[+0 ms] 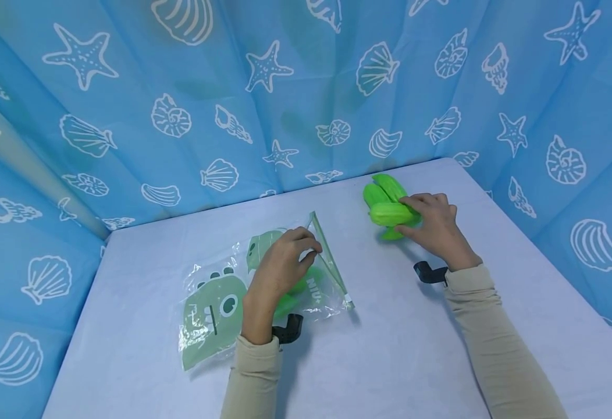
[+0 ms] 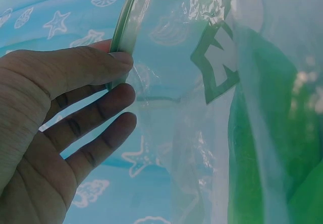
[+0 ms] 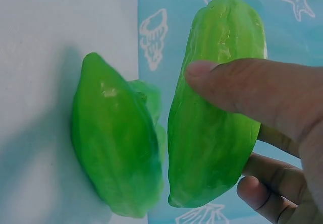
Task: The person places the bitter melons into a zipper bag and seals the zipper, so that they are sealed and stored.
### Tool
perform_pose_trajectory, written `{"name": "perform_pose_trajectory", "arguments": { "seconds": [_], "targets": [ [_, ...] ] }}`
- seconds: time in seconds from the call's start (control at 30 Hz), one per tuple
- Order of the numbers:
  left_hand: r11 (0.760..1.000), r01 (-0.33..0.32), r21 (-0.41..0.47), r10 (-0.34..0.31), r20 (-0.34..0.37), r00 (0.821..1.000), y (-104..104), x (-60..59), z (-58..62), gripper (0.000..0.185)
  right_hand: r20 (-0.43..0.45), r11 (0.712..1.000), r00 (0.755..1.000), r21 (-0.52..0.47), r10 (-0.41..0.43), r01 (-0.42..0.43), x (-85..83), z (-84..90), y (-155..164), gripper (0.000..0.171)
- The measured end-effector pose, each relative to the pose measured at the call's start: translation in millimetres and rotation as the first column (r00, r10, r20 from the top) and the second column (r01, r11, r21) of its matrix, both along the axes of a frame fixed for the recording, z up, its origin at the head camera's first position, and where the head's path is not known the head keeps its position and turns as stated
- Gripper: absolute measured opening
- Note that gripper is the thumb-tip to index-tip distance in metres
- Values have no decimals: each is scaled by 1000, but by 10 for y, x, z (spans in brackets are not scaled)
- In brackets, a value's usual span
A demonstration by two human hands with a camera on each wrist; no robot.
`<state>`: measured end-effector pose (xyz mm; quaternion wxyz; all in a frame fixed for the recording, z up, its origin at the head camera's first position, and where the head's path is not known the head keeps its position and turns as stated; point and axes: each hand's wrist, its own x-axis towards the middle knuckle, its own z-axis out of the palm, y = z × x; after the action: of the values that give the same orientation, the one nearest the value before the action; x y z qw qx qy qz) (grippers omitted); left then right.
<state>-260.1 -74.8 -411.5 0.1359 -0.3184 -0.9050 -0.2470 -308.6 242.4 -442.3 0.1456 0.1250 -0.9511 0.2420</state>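
Your left hand (image 1: 280, 269) pinches the green zip edge of the clear plastic bag printed with green dinosaurs (image 1: 217, 305), lying flat on the pale table (image 1: 405, 349). Your right hand (image 1: 436, 226) grips one ridged green toy fruit (image 1: 390, 214) among the cluster near the table's far edge.

- Head view looks forward and down over the bench (image 1: 400, 349) from above.
- Left wrist view sits close against the plastic bag (image 2: 202, 108).
- Right wrist view sits close on the green fruits (image 3: 212, 113), which the head view shares.
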Motion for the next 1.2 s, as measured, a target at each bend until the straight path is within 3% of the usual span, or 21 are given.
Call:
{"name": "perform_pose_trajectory", "arguments": {
  "seconds": [0.57, 0.9, 1.2],
  "targets": [
    [1000, 12, 7, -12, -4, 1000, -8, 5, 13, 12, -26, 994, 994, -10, 106, -106, 65, -24, -301, 58],
    [1000, 12, 1, -12, -11, 1000, -10, 6, 18, 13, -98, 977, 972, 40, 214, -211, 117, -71, -539, 57],
    [1000, 13, 4, -13, -1, 1000, -17, 11, 20, 12, -91, 951, 951, 115, 297, -286, 191, -145, -774, 56]
  ]
}}
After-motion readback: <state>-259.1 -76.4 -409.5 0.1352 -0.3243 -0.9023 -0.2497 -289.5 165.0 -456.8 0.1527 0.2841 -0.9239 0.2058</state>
